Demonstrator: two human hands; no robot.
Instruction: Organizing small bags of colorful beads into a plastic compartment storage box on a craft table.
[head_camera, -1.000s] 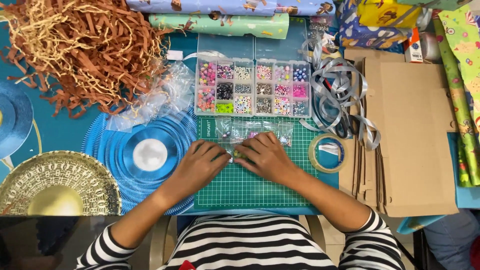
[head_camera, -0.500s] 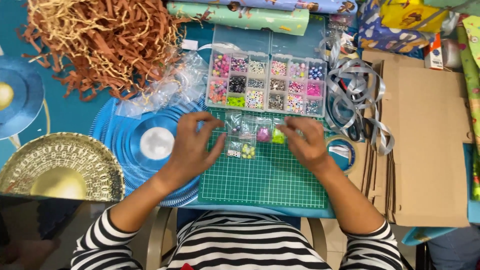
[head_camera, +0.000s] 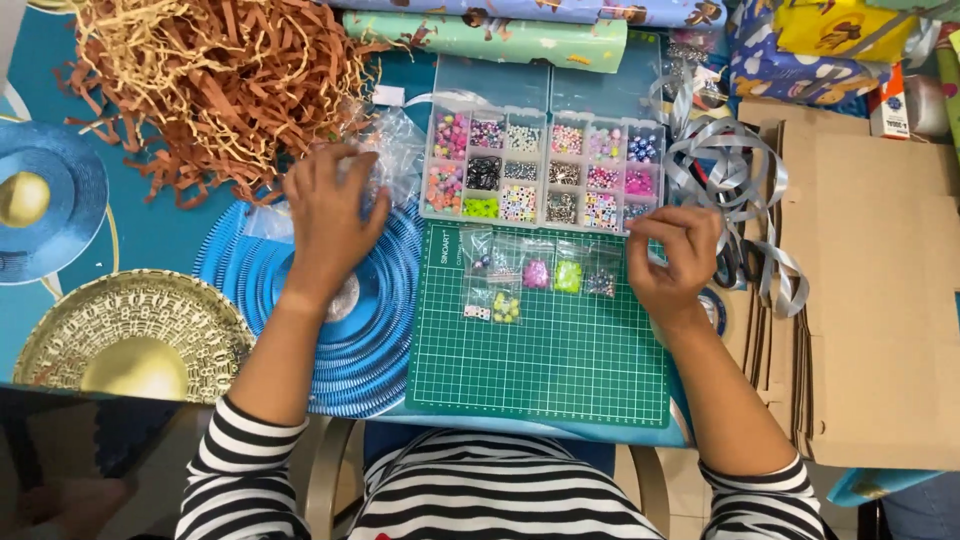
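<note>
We see the left hand (head_camera: 330, 225) in the upper left-centre of the frame, fingers spread apart and holding nothing, resting over a pile of clear plastic bags (head_camera: 385, 165) that lies between the shredded brown paper (head_camera: 215, 85) and the bead box (head_camera: 545, 170). The wrist crosses a ribbed blue plate (head_camera: 375, 330). We see the right hand (head_camera: 675, 262) at the centre right, just below the right end of the bead box; its fingers are curled inward with the tips drawn close together, and we cannot tell whether they pinch anything. The small bead bags (head_camera: 530, 275) lie in a row along the upper edge of the green cutting mat (head_camera: 545, 355), at the centre of the frame, between the two hands and touched by neither; they show pink, green and mixed beads through clear film. The bead box sits just above the mat, lid open, compartments filled with sorted beads. Silver ribbon (head_camera: 725, 165) lies in loops to the right of the box, next to flat cardboard (head_camera: 880, 300). A gold plate (head_camera: 130, 345) occupies the lower left.
</note>
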